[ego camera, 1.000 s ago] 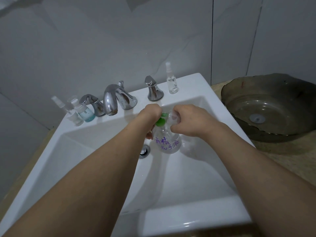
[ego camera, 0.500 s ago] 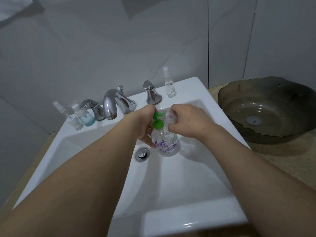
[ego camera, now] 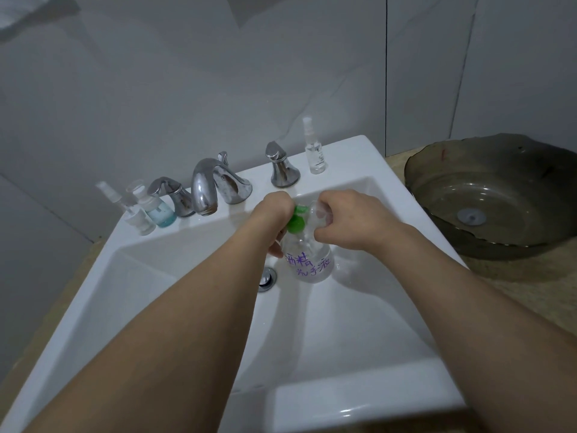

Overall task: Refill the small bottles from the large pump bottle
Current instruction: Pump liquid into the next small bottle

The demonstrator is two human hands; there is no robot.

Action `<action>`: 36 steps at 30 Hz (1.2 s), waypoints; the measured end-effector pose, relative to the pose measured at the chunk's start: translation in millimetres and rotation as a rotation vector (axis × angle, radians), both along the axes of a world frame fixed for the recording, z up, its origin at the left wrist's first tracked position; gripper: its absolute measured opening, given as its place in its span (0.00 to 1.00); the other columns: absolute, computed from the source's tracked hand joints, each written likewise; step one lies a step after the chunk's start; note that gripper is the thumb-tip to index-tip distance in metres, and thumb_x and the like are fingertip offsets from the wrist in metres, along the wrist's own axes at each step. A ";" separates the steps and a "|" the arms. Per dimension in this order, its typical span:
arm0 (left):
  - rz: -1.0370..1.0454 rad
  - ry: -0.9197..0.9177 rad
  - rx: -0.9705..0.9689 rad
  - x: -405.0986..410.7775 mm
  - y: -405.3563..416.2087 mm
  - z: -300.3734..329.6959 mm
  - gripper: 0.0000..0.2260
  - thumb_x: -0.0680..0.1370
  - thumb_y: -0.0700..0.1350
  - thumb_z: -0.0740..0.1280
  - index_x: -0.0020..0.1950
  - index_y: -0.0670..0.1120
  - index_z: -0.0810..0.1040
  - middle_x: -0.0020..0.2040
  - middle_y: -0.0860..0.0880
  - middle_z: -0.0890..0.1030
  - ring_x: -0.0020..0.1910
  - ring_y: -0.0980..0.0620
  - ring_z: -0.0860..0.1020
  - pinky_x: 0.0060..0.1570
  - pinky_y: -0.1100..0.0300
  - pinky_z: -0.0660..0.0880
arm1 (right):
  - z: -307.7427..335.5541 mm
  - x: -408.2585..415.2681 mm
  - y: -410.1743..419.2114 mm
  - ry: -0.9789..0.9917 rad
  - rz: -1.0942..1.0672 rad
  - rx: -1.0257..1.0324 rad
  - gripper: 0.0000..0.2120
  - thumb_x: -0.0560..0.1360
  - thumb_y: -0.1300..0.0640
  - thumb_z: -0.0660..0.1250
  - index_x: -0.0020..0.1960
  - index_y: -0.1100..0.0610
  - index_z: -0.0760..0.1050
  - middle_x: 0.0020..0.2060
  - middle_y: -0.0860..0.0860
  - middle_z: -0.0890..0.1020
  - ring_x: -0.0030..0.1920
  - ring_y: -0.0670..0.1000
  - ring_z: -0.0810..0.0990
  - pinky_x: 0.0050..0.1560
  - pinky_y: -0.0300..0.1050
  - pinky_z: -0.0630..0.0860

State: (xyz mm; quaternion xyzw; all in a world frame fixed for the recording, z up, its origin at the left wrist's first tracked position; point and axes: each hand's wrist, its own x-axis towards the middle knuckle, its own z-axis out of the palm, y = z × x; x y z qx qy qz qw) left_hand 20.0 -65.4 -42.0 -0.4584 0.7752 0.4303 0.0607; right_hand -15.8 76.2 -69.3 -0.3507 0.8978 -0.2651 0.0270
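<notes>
A clear large pump bottle (ego camera: 310, 260) with purple handwriting and a green pump head (ego camera: 297, 218) is held over the white sink basin (ego camera: 343, 323). My left hand (ego camera: 274, 214) grips it at the neck and pump. My right hand (ego camera: 343, 217) holds a small clear bottle (ego camera: 320, 210) close against the pump's nozzle; my fingers hide most of it. On the sink's back ledge stand a small spray bottle (ego camera: 314, 148) at the right and, at the left, a small spray bottle (ego camera: 134, 210) and a small bottle with blue liquid (ego camera: 157, 210).
A chrome faucet (ego camera: 215, 185) with two chrome handles (ego camera: 175, 195) (ego camera: 281, 167) stands behind my hands. The drain (ego camera: 267, 278) lies under the big bottle. A dark glass basin (ego camera: 499, 195) sits on the counter to the right. Grey tiled wall behind.
Both hands stay together over the basin with the two bottles. The green pump head shows a little more than one second ago.
</notes>
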 end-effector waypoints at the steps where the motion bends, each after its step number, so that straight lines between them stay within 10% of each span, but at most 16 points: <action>1: -0.016 0.010 -0.018 0.0 0.4 -1.1 0.15 0.70 0.40 0.53 0.45 0.35 0.77 0.46 0.33 0.81 0.38 0.32 0.82 0.39 0.33 0.78 | -0.5 0.1 0.0 0.002 0.003 0.009 0.13 0.63 0.49 0.68 0.35 0.49 0.64 0.34 0.44 0.73 0.34 0.47 0.71 0.30 0.41 0.60; 13: -0.080 -0.036 -0.036 0.7 0.1 1.3 0.19 0.73 0.49 0.51 0.46 0.38 0.77 0.45 0.39 0.80 0.37 0.37 0.81 0.43 0.42 0.80 | 0.8 -0.3 -1.2 0.010 -0.001 -0.001 0.13 0.62 0.48 0.68 0.35 0.50 0.64 0.34 0.45 0.73 0.34 0.47 0.71 0.30 0.40 0.60; 23: -0.120 -0.244 0.363 -1.5 -16.5 21.0 0.32 0.75 0.60 0.53 0.72 0.40 0.66 0.70 0.35 0.68 0.67 0.26 0.66 0.60 0.26 0.65 | 3.3 0.0 0.4 0.057 -0.005 -0.039 0.13 0.63 0.47 0.67 0.44 0.50 0.71 0.39 0.46 0.78 0.40 0.52 0.76 0.36 0.44 0.67; 30: -0.077 -0.227 0.108 -7.9 -0.6 15.1 0.25 0.75 0.48 0.50 0.63 0.34 0.72 0.57 0.33 0.76 0.49 0.29 0.77 0.43 0.33 0.76 | 3.5 0.2 0.7 0.021 -0.002 -0.043 0.12 0.63 0.47 0.67 0.45 0.49 0.72 0.40 0.46 0.79 0.41 0.52 0.76 0.38 0.44 0.69; 36: -0.035 -0.102 -0.029 -2.5 7.8 10.2 0.15 0.77 0.42 0.52 0.49 0.34 0.74 0.52 0.33 0.79 0.47 0.31 0.80 0.52 0.38 0.76 | -0.3 -0.2 -1.5 0.031 0.009 0.006 0.12 0.63 0.48 0.67 0.37 0.49 0.65 0.35 0.45 0.73 0.38 0.52 0.73 0.30 0.41 0.59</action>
